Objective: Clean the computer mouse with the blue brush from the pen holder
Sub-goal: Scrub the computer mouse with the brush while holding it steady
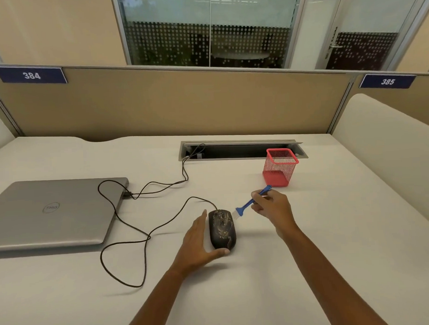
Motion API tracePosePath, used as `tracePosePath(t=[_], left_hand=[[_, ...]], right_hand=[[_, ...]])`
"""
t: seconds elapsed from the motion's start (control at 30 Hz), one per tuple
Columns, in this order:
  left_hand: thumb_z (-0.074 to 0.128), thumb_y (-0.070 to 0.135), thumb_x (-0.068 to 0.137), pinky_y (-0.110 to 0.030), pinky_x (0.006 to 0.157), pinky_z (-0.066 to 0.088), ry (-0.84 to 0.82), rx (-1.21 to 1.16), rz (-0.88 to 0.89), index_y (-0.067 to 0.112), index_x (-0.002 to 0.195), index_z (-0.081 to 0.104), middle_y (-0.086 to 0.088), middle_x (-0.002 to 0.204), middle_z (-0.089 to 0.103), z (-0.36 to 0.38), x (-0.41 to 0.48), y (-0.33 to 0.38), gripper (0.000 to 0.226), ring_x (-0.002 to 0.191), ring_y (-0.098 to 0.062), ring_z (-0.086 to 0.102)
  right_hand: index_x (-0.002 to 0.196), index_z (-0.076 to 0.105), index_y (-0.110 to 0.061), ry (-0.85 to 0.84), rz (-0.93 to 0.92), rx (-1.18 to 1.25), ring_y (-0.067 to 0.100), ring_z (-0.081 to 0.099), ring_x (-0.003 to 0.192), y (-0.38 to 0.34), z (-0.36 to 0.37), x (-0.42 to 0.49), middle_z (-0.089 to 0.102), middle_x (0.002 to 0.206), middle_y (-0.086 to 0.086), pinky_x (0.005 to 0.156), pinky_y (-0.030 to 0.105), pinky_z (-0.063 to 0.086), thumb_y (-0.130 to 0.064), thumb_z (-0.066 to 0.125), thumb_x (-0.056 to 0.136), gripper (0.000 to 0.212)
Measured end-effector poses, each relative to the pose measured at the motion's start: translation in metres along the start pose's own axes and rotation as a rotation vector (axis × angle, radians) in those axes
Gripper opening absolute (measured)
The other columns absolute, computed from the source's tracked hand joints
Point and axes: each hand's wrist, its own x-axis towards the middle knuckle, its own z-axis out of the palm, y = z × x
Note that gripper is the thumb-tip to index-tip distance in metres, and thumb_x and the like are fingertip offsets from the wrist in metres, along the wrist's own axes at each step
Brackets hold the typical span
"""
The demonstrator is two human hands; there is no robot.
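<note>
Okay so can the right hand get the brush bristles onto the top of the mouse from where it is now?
Probably yes. The right hand holds the blue brush with its bristles just beside the mouse. The left hand steadies the mouse from its left side and back end, leaving the dirty top uncovered.

The scene is evenly and softly lit from above, and only faint shadows are cast on the pale surface point(308, 232). Straight lines are bowed toward the frame edges by the wide-angle lens, and a slight overall softness is seen.
</note>
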Motion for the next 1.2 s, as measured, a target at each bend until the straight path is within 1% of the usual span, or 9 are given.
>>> tracePosePath(t=[0.1,0.2,0.3,0.47,0.6,0.73,0.87,1.0,1.2], left_hand=[[0.059,0.077,0.05,-0.021,0.107,0.016,-0.007,0.044,0.038,0.028,0.144,0.003,0.014,0.152,0.013,0.0,0.003,-0.002,0.12,0.138,-0.007,0.018],[0.057,0.079,0.049,-0.018,0.105,0.014,-0.011,0.092,0.071,0.027,0.144,0.003,0.015,0.15,0.015,-0.002,0.007,-0.002,0.12,0.138,-0.008,0.019],[0.056,0.079,0.049,-0.023,0.109,0.015,-0.021,0.13,0.088,0.024,0.144,0.005,0.007,0.154,0.018,-0.004,0.011,-0.002,0.121,0.139,-0.012,0.02],[0.062,0.073,0.053,-0.033,0.115,0.018,-0.029,0.144,0.082,0.023,0.144,0.007,0.004,0.154,0.019,-0.004,0.012,-0.002,0.117,0.14,-0.014,0.019],[0.055,0.078,0.05,-0.038,0.114,0.023,-0.038,0.149,0.068,0.023,0.144,0.01,0.003,0.152,0.024,-0.007,0.016,0.0,0.118,0.138,-0.016,0.024],[0.056,0.076,0.052,-0.036,0.115,0.022,-0.041,0.153,0.066,0.024,0.144,0.009,0.004,0.152,0.024,-0.006,0.017,-0.002,0.116,0.138,-0.015,0.023],[0.058,0.075,0.053,-0.033,0.115,0.02,-0.028,0.154,0.07,0.026,0.144,0.009,0.005,0.152,0.023,-0.005,0.017,-0.005,0.115,0.139,-0.013,0.021],[0.055,0.077,0.052,-0.029,0.113,0.02,-0.018,0.153,0.077,0.027,0.144,0.009,0.007,0.152,0.024,-0.005,0.017,-0.006,0.115,0.138,-0.012,0.023],[0.055,0.076,0.051,-0.02,0.105,0.019,-0.01,0.138,0.09,0.026,0.143,0.013,0.008,0.15,0.028,-0.005,0.017,-0.002,0.113,0.134,-0.01,0.029]], right_hand=[[0.101,0.062,0.001,0.013,0.087,0.059,0.022,0.063,0.075,0.002,0.011,0.012,0.063,0.088,0.014,0.079,0.031,0.052,-0.011,0.059,0.088,0.018],[0.094,0.062,-0.003,0.052,0.09,0.045,0.021,0.064,0.078,0.003,0.021,0.02,0.064,0.087,0.013,0.077,0.029,0.053,-0.011,0.059,0.088,0.01],[0.095,0.061,-0.003,0.085,0.068,-0.007,0.02,0.065,0.073,0.003,0.031,0.028,0.064,0.085,0.013,0.073,0.028,0.053,-0.012,0.059,0.087,0.012],[0.102,0.06,0.004,0.059,0.063,-0.093,0.009,0.058,0.053,-0.001,0.041,0.039,0.063,0.082,0.014,0.062,0.024,0.053,-0.009,0.059,0.086,0.02],[0.102,0.06,0.007,0.027,0.062,-0.164,0.011,0.056,0.052,-0.002,0.048,0.045,0.062,0.082,0.015,0.072,0.032,0.055,-0.007,0.059,0.086,0.022],[0.101,0.059,0.007,0.027,0.007,-0.303,0.023,0.064,0.066,-0.002,0.048,0.046,0.07,0.096,0.024,0.072,0.031,0.055,-0.008,0.057,0.087,0.021],[0.102,0.058,0.004,0.063,-0.093,-0.438,0.035,0.07,0.084,-0.002,0.043,0.047,0.068,0.104,0.023,0.052,0.015,0.044,-0.01,0.054,0.088,0.02],[0.106,0.057,0.003,0.067,-0.149,-0.422,0.036,0.07,0.085,-0.005,0.046,0.047,0.065,0.109,0.021,0.037,0.002,0.039,-0.008,0.055,0.088,0.021],[0.112,0.054,0.002,-0.037,-0.112,-0.393,0.033,0.07,0.088,-0.008,0.066,0.038,0.062,0.117,0.02,0.049,0.009,0.043,-0.007,0.058,0.087,0.027]])
